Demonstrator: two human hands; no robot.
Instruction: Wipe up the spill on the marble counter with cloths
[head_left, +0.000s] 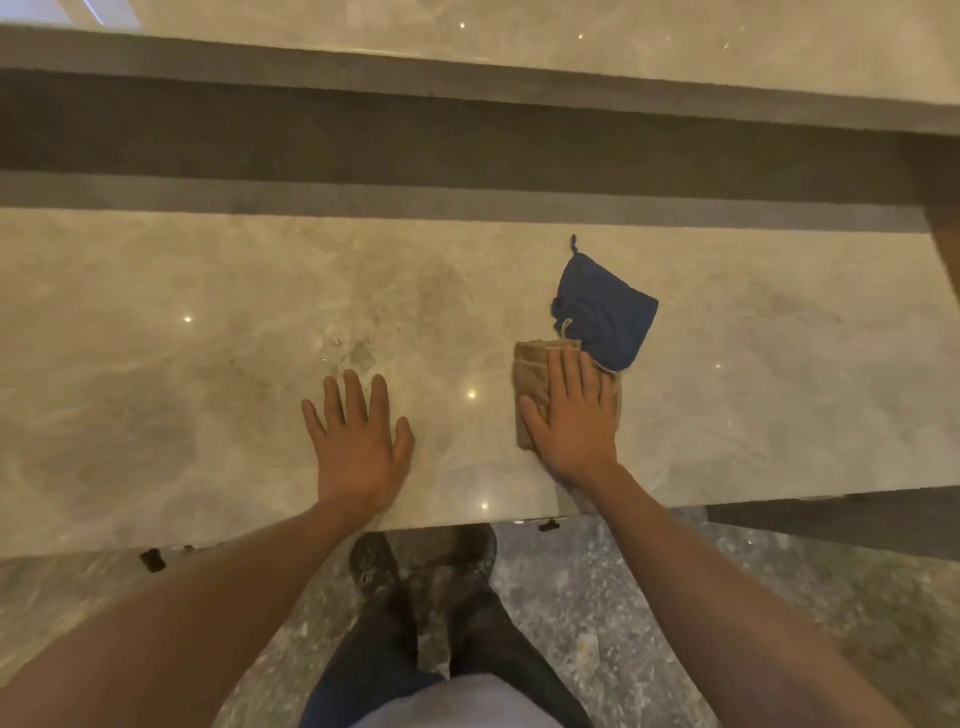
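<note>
Risk first: smearing rather than lifting, likely if the tan cloth (540, 387) gets dragged dry and folded across the wet patch (345, 351) without enough pressure, or if only one face is used until soaked. Right hand (574, 415) flat on that folded tan cloth, fingers straight and together, pressing down rather than curling round it (no grip, so a slip of the cloth out from under the palm seems possible on polished stone). Left hand (358, 434) flat on the bare marble counter (156, 364), fingers spread and straight, holding nothing, just near the front edge. Spill itself hard to read: a few glinting droplets and a darker smudge just beyond the left fingertips, well to the left of both cloths; true extent not clear against the veined pattern, so missed streaks a real hazard. Blue cloth (605, 317) crumpled just behind the tan one, touching or overlapping its far corner, untouched by either hand; could get knocked further back or dragged along if the tan cloth is swept sideways carelessly. Liquid pushed toward the front edge could also run off onto the floor (597, 597) beside the shoes (415, 561). Containers: none in view, no bowl, bucket or basin, hence nowhere visible to wring out a wet cloth. Raised ledge (467, 135) behind the counter bare of anything relevant.
</note>
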